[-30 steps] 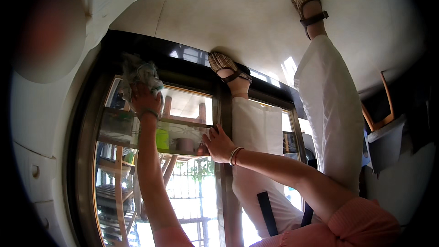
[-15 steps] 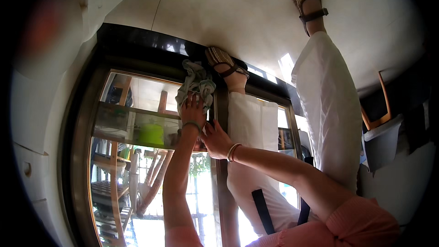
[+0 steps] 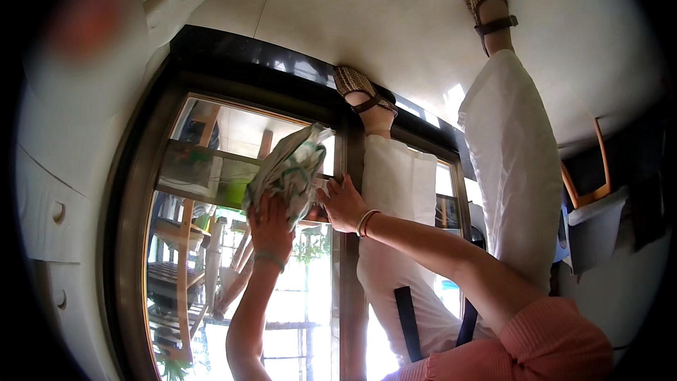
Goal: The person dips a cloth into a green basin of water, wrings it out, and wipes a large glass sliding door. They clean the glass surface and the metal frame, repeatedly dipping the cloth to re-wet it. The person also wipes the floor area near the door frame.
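A crumpled grey-and-white cloth (image 3: pixel 290 162) with green marks lies against the glass pane (image 3: pixel 300 289) of a dark-framed sliding door. My left hand (image 3: pixel 271 231) holds it from below, fingers spread over its lower part. Just to the right, my right hand (image 3: pixel 343 206) grips the dark upright door frame (image 3: pixel 349 268) with bent fingers. Part of that grip is hidden, and the fingertips show at the edge of the glass.
A black sill (image 3: pixel 247 49) runs along the door's foot beside the pale floor (image 3: pixel 367 14). My shod foot (image 3: pixel 356 88) stands against it. White cabinetry (image 3: pixel 49 190) lines the left side. A wooden-framed chair (image 3: pixel 596 197) stands at right. Chairs and a green container (image 3: pixel 233 194) show in the glass.
My left hand has drawn the cloth down and left across the glass, away from the bottom corner, and the cloth is more spread out. The right hand stays at the frame.
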`<state>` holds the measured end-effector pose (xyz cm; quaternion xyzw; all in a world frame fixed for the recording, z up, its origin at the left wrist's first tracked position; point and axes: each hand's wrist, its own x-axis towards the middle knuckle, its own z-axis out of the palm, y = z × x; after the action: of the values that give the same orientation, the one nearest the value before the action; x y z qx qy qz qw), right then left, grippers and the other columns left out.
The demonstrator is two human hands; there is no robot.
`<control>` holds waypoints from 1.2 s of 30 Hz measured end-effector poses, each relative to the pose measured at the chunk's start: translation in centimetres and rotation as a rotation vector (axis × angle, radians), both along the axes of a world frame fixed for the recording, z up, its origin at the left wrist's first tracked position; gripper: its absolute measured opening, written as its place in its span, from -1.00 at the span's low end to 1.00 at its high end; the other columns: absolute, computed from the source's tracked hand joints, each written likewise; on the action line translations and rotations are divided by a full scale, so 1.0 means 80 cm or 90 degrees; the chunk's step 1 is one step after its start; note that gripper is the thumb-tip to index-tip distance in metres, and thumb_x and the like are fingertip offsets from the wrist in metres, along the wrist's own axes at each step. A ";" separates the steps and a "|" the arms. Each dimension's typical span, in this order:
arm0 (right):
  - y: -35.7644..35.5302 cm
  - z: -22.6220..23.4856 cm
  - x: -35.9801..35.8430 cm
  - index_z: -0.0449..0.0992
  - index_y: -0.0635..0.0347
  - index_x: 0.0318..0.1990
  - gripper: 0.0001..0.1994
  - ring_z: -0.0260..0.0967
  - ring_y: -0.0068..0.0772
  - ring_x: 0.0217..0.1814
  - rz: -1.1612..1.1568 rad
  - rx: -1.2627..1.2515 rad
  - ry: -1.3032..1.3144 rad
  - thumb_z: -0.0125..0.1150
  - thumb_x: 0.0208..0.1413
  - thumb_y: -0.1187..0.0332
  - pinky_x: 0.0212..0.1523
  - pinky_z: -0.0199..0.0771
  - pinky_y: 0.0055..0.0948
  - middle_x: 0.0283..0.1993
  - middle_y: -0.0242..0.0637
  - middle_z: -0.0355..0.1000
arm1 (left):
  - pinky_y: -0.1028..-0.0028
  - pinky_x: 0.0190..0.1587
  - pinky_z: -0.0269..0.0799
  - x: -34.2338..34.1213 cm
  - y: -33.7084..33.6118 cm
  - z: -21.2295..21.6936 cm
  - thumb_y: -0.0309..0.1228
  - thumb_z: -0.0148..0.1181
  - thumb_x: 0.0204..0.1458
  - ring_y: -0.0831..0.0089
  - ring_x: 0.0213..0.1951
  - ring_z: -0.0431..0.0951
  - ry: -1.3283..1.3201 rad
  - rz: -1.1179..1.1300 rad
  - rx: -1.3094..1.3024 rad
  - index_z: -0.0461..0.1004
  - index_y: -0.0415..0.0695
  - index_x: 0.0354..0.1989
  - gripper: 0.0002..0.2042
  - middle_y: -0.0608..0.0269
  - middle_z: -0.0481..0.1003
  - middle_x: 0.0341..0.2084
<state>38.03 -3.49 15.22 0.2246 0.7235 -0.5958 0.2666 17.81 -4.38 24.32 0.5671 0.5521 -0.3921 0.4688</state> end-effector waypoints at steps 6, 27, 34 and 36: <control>0.071 0.012 -0.066 0.37 0.25 0.07 -0.58 0.27 -0.10 0.22 -0.279 -0.233 0.022 0.18 0.12 0.22 0.20 0.26 -0.10 0.16 -0.11 0.33 | -0.15 0.40 -0.27 -0.018 0.036 0.089 -0.30 0.32 -0.18 0.02 0.42 -0.03 0.035 0.012 -0.059 0.29 -0.29 0.18 -0.32 -0.09 0.23 0.26; 0.037 -0.036 -0.057 0.26 0.38 0.20 -0.47 -0.18 0.23 0.50 -0.386 -0.293 0.086 0.12 0.21 0.16 0.43 0.05 -0.04 0.47 0.20 -0.22 | -0.08 0.39 -0.29 0.012 -0.015 -0.088 -0.01 -0.14 0.18 0.17 0.44 -0.04 0.041 -0.076 0.007 0.18 0.02 0.37 -0.40 0.13 0.15 0.37; 0.046 -0.061 -0.089 0.25 0.35 0.21 -0.41 -0.15 0.15 0.50 -0.367 -0.324 0.144 0.02 0.27 -0.01 0.43 0.04 -0.06 0.41 0.16 -0.06 | -0.06 0.39 -0.22 -0.017 0.006 -0.093 -0.02 -0.06 0.14 0.23 0.45 -0.07 0.076 -0.034 0.011 0.24 0.03 0.34 -0.41 0.16 0.15 0.37; 0.061 -0.060 -0.097 0.24 0.34 0.23 -0.40 -0.10 0.13 0.48 -0.369 -0.361 0.146 0.02 0.27 -0.01 0.42 0.07 -0.08 0.40 0.14 -0.03 | -0.05 0.37 -0.10 -0.031 0.016 -0.090 -0.06 0.09 0.07 0.25 0.45 -0.05 0.113 -0.060 0.017 0.30 -0.01 0.29 -0.40 0.15 0.21 0.33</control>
<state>30.26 1.35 10.40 0.2691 0.4629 -0.8426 0.0570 15.31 -3.09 17.13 0.5614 0.5694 -0.4552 0.3915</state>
